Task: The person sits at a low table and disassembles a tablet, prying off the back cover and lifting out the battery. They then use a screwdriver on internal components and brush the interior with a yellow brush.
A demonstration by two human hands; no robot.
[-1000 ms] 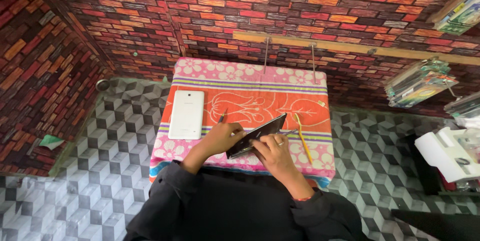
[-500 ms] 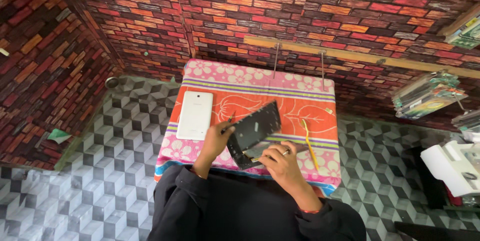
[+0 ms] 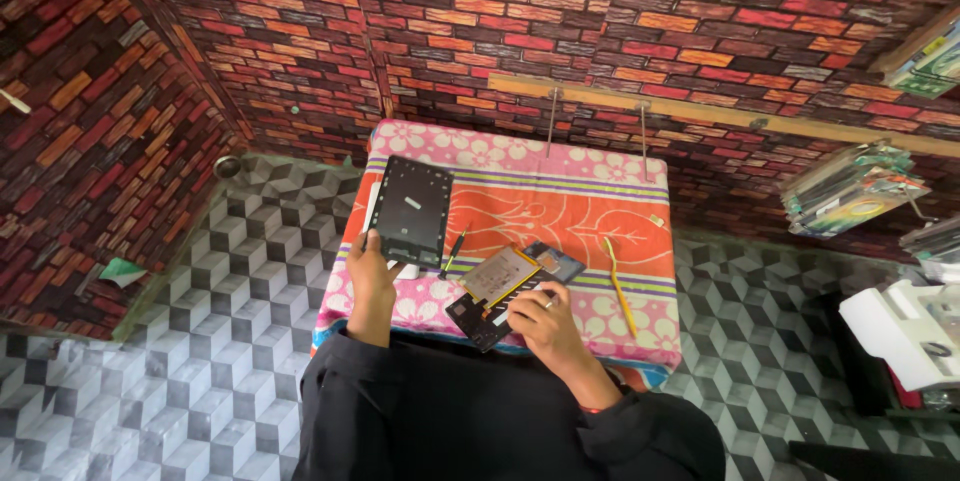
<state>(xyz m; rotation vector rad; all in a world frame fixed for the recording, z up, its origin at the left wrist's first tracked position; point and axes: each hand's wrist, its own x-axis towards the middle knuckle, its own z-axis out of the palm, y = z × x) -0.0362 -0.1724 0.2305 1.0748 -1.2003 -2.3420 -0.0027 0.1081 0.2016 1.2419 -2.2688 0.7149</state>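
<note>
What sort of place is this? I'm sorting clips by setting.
Probably a small home repair corner: a cloth-covered table against a brick-pattern wall, an opened tablet body under the right hand, and a dark back panel in the left hand.

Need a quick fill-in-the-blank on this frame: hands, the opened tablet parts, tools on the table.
1. The left hand holds the dark back cover over the ____ side of the table.
2. The right hand rests on the tablet body, whose battery faces ____.
3. The yellow pry tool lies to the ____ of the tablet body.
4. The wall behind the table has a ____ pattern.

Missing words: left; up; right; brick
</note>
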